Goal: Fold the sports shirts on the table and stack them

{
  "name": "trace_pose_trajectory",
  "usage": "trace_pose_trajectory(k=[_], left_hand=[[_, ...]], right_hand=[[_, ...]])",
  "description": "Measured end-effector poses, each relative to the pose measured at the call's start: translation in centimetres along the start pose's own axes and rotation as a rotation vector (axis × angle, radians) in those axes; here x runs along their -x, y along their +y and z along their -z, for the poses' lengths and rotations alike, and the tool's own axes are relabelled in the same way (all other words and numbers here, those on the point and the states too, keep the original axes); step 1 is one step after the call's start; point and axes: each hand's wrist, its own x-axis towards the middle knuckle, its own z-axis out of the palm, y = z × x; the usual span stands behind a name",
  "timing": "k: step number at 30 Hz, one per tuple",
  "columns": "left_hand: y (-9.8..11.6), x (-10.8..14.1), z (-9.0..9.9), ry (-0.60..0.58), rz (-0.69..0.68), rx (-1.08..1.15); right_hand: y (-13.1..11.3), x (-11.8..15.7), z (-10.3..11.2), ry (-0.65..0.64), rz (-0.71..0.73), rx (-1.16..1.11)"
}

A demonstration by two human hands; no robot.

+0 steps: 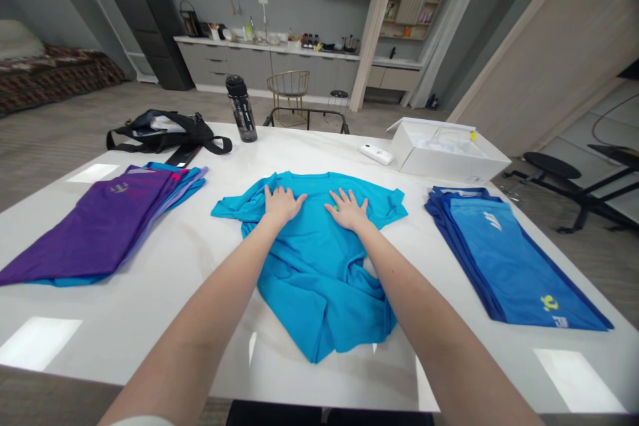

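A bright blue T-shirt [309, 259] lies on the white table [190, 293] in front of me, its collar at the far side and its lower part creased and bunched. My left hand [282, 205] rests on the shirt's upper left, fingers spread and flat. On the upper right chest my right hand [348, 210] lies the same way, partly over a small yellow-green mark. Neither hand grips the cloth. Both sleeves stick out sideways, and the hem falls unevenly toward me.
Purple and blue shirts [94, 226] lie stacked at left, folded blue shirts [504, 253] at right. Farther back are a black bag [164, 130], a phone [184, 156], a dark bottle [241, 110], a white device [376, 154] and a white box [444, 153]. A chair [307, 113] stands beyond.
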Motion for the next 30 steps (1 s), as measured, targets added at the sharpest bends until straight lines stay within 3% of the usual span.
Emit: trace_pose_trajectory(k=[5,10,18,30], left_hand=[[0.4,-4.1,0.4,-0.117,0.043,0.001],[0.5,-6.2,-0.6,-0.181,0.057,0.068],[0.5,-10.0,-3.1,-0.105,0.023,0.085],[1.3,-17.9,-3.9,-0.102,-0.060,0.087]], right_hand=[[-0.2,-2.0,0.1,0.009,-0.061,-0.001],[0.3,-4.1,0.1,0.008,-0.088,-0.004],[1.4,-7.3,1.0,-0.022,-0.101,0.003],[4.0,-13.2,2.2,-0.091,-0.117,-0.046]])
